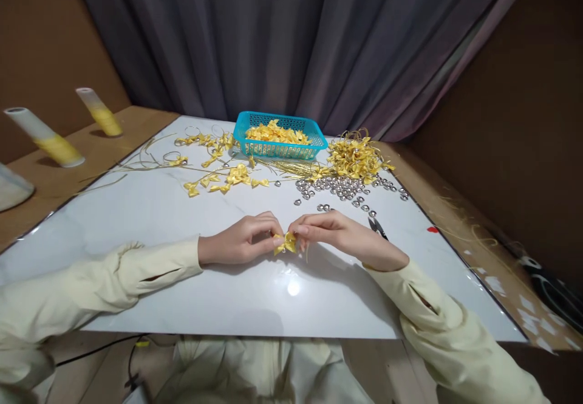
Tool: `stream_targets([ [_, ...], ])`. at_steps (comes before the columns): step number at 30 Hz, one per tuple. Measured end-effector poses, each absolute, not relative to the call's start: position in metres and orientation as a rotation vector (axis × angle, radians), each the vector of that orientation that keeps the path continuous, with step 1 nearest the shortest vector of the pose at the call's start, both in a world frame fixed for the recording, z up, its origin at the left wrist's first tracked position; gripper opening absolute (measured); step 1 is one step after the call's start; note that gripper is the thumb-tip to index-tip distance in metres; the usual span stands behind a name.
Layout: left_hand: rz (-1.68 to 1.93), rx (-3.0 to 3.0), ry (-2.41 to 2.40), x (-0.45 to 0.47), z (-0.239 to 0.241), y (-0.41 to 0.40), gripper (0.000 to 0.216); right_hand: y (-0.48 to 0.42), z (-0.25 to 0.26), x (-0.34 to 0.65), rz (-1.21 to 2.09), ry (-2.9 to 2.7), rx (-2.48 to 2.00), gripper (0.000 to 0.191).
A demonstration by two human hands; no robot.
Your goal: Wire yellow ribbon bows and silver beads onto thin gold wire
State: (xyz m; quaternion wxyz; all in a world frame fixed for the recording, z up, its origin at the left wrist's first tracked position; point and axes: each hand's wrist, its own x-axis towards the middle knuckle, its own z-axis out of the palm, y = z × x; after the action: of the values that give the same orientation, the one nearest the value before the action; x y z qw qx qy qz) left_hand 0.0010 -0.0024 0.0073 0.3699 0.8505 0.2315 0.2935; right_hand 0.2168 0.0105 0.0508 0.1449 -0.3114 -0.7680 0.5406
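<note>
A small yellow ribbon bow point(285, 244) is held just above the white tabletop, close to the middle of the view. My left hand point(248, 238) pinches its left side between thumb and fingers. On the other side, my right hand point(325, 232) has its fingertips closed on the bow's right loop. A thin strand hangs below the right fingers, and a tiny shiny spot shows at the bow's centre, too small to name. Beyond my right hand lie many silver rings point(348, 188), loosely scattered.
A teal basket point(321, 143) full of yellow bows stands at the back. Beside it is a pile of bows with gold cords point(357, 158); more bows point(239, 174) lie left. Dark scissors point(378, 228) rest by my right wrist. Ribbon-wound tubes point(59, 147) stand far left.
</note>
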Motion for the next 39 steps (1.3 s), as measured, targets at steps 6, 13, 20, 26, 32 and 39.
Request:
stream_targets([
  [6, 0.795, 2.243, 0.618, 0.0018, 0.0067, -0.0027, 0.016, 0.0098, 0.0422, 0.2155, 1.671, -2.088, -0.922, 0.034],
  [13, 0.811, 2.209, 0.712, 0.001, 0.006, -0.0033, 0.018, 0.0088, 0.0411, 0.2149, 1.658, -2.054, -0.957, 0.032],
  [20, 0.764, 2.199, 0.687, 0.0007, 0.0062, -0.0033, 0.016, 0.0107, 0.0417, 0.2179, 1.653, -2.043, -0.937, 0.032],
  [26, 0.768, 2.23, 0.638, 0.001, 0.008, -0.0042, 0.017, 0.0098, 0.0431, 0.2161, 1.571, -2.061, -0.976, 0.034],
  [32, 0.782, 2.186, 0.716, 0.0003, 0.007, -0.0033, 0.016, 0.0075, 0.0453, 0.216, 1.504, -2.014, -0.964, 0.032],
  [39, 0.731, 2.057, 0.772, 0.0, 0.0072, -0.0021, 0.018, 0.0055, 0.0459, 0.2176, 1.434, -1.994, -0.959, 0.029],
])
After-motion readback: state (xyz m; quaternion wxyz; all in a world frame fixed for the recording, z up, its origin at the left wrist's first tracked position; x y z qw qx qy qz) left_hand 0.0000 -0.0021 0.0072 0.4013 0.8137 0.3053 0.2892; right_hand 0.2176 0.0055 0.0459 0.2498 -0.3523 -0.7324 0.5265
